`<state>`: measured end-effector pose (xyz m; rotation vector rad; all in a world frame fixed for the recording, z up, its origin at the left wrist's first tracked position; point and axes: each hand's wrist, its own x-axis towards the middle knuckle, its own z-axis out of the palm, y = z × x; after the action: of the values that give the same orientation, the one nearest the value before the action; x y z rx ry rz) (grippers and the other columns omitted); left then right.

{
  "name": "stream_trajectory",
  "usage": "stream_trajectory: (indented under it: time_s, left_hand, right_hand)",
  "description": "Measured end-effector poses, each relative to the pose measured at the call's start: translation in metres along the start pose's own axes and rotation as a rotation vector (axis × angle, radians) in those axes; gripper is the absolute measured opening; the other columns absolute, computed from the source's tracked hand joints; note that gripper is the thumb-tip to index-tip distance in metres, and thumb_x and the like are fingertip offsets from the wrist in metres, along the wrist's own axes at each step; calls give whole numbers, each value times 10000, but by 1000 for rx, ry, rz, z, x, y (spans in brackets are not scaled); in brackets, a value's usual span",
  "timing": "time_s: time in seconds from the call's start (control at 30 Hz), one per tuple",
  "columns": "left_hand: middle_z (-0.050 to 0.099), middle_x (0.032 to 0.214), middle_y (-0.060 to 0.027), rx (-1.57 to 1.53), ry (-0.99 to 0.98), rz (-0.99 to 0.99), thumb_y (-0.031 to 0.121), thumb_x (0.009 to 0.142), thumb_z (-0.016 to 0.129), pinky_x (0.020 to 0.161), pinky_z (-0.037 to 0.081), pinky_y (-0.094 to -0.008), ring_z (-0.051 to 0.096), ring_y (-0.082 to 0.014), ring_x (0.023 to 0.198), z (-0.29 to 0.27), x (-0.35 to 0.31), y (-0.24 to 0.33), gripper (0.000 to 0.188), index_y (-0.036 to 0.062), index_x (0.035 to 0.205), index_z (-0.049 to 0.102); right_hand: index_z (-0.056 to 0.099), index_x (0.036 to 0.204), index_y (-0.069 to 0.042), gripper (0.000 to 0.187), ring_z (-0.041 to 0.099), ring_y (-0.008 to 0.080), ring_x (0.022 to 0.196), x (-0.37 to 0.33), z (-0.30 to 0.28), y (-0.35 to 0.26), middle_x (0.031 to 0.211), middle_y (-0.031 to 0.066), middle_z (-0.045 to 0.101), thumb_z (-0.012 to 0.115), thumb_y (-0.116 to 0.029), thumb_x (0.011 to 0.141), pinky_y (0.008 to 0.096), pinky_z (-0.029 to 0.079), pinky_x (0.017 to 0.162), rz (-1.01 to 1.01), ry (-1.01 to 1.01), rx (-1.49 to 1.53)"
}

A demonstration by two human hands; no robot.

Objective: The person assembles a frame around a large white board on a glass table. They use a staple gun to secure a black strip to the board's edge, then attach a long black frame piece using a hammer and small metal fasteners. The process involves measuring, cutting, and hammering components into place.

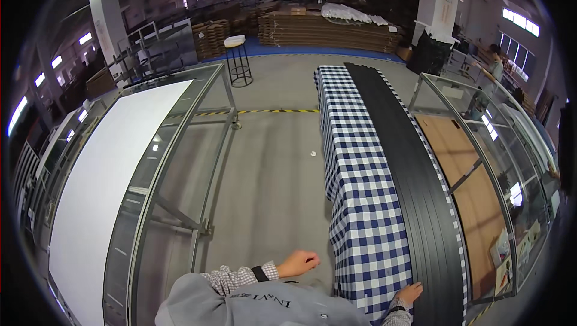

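My left hand [299, 263] hangs in front of my body over the floor, its fingers curled in, with nothing visible in it. My right hand [410, 293] rests on the blue-and-white checked cloth [363, 206], fingers stretched out, fingertips at the near left edge of the long black strips [415, 188]. Those strips lie side by side lengthwise on the cloth-covered table. The cloth drapes down the table's left side.
At left stands a glass-topped metal-frame table [210, 73] with a long white sheet [102, 188]. Another glass-topped frame [466, 127] with a brown board [475, 218] flanks the right. A stool [238, 61], stacked brown cartons [324, 30] and a person [490, 79] are farther off.
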<state>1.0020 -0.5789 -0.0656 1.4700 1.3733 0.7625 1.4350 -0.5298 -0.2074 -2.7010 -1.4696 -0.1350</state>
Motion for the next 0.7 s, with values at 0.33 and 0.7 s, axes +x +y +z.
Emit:
stream_trajectory:
  time_s: [0.33,0.7]
  left_hand:
    - [590,658,-48,81,-83,112,216,828,521,548,427,-264,528,-109,599,5,29,27,221,7,827,591]
    - [568,662,-31,-135,-312,-84,192,838,489,575,450,-234,528,-92,597,14,64,-10,214,8,764,569]
  right_hand:
    - [465,932,34,287,454,342,915,-23,-31,-8,940,190,455,610,-124,740,417,401,771,-179,-107,134]
    - [547,505,41,365,550,194,490,-44,-30,-3,486,122,545,731,-261,593,355,435,496,-36,-619,538]
